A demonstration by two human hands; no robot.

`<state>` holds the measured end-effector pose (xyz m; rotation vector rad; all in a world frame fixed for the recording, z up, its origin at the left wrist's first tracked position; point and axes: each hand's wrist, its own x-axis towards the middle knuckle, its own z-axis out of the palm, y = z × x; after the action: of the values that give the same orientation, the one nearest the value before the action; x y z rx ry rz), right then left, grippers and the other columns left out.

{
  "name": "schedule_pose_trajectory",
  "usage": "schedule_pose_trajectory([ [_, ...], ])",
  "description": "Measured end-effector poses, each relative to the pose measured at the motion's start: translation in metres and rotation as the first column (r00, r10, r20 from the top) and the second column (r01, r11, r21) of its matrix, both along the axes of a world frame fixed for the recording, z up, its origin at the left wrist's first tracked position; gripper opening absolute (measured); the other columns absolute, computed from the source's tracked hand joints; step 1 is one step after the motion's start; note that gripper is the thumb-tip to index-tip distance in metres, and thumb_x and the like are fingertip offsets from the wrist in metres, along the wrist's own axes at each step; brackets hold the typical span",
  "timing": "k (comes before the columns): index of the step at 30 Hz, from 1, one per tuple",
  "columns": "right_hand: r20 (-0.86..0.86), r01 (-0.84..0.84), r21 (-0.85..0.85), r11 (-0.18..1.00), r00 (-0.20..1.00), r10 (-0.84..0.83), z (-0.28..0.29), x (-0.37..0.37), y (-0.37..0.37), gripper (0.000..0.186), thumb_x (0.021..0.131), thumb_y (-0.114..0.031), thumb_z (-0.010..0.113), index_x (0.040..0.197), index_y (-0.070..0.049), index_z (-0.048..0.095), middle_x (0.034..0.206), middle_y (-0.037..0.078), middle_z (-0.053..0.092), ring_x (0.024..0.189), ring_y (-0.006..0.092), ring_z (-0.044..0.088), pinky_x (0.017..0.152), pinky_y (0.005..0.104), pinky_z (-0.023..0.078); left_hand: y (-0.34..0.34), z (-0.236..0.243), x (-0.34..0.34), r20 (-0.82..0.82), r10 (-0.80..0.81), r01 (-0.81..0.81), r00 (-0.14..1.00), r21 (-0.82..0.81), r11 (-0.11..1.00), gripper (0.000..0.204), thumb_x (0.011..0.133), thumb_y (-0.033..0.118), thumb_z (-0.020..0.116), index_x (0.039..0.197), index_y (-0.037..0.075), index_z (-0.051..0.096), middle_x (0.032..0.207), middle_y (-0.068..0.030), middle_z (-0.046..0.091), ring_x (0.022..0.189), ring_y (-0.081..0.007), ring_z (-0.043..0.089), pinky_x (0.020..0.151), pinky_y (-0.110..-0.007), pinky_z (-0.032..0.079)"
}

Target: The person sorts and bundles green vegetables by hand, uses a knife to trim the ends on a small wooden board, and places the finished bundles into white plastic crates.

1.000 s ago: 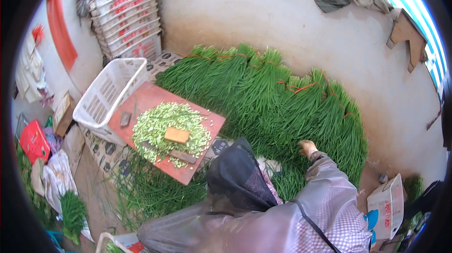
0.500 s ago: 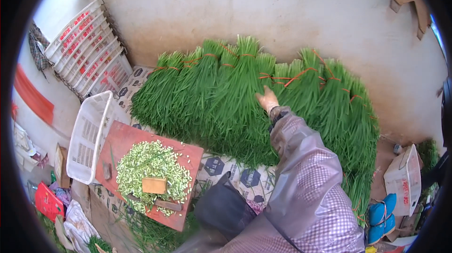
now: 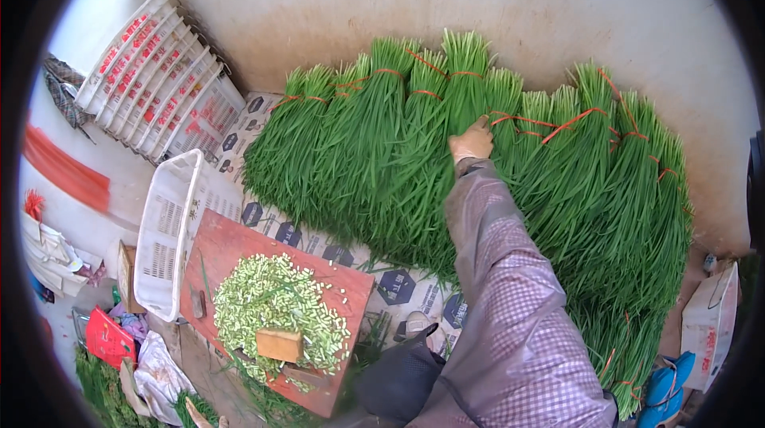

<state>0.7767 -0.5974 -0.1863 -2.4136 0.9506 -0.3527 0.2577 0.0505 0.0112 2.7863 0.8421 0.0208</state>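
Note:
Bundles of long green garlic chives tied with orange bands lean in a row along the wall. My right hand (image 3: 472, 141) reaches to the middle of the row, its fingers closed on a tall chive bunch (image 3: 464, 99) just below its band. Some of the fingers are hidden among the leaves. A grey sheer oversleeve over a checked sleeve (image 3: 518, 300) covers that arm. My left hand is not in view. Nearer, a red board (image 3: 287, 237) carries a heap of chopped pale-green stem ends (image 3: 263, 300), a wooden block (image 3: 279, 343) and a partly covered knife (image 3: 307, 376).
Stacked white baskets (image 3: 171, 85) stand at the back left, with a single white basket (image 3: 147, 245) beside the board. Patterned sheeting (image 3: 319, 249) covers the floor. A white crate (image 3: 709, 324) and a blue strapped item (image 3: 668, 388) lie at the right.
My right hand has moved onto the tall bunch and its fingers have closed around it. The whole view has shifted, so the bundles and board appear farther right.

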Motion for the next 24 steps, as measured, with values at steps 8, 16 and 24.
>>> schedule_pose_trajectory([
  [8, 0.585, -0.496, 0.745, 0.447, 0.807, -0.080, 0.003, -0.035, -0.101, 0.051, 0.069, 0.004, 0.066, 0.120, 0.006, 0.063, 0.095, 0.012, 0.071, 0.082, 0.0231, 0.066, 0.082, 0.0327, 0.052, -0.019, -0.018, 0.035, 0.043, 0.020, -0.004, 0.999, -0.334, 0.943, 0.089, 0.088, 0.028, 0.071, 0.157, 0.004, 0.019, 0.158, -0.0242, 0.026, 0.142, -0.0343, 0.034, 0.117, -0.041, 0.027],
  [16, 0.578, -0.642, 0.640, 0.422, 0.764, 0.286, 0.112, -0.158, -0.063, 0.036, 0.072, -0.007, 0.069, 0.106, 0.004, 0.067, 0.091, 0.005, 0.070, 0.078, 0.0137, 0.063, 0.077, 0.0276, 0.052, -0.044, -0.044, 0.160, 0.319, 0.028, 0.203, 0.947, -0.667, 0.717, 0.070, 0.097, 0.016, 0.056, 0.157, 0.005, 0.021, 0.154, -0.0139, 0.036, 0.114, -0.0192, 0.057, 0.099, -0.035, 0.047],
  [24, 0.642, -0.779, 0.619, -0.098, 0.430, 0.635, 0.250, -0.233, 0.109, 0.039, 0.064, -0.003, 0.070, 0.101, 0.004, 0.068, 0.092, 0.004, 0.070, 0.079, 0.0127, 0.062, 0.077, 0.0278, 0.051, -0.146, 0.014, 0.221, 0.734, -0.012, 0.733, 0.679, -0.679, -0.031, 0.102, 0.085, 0.061, 0.067, 0.158, 0.009, 0.018, 0.163, -0.0139, 0.021, 0.148, -0.0314, 0.024, 0.121, -0.045, 0.018],
])
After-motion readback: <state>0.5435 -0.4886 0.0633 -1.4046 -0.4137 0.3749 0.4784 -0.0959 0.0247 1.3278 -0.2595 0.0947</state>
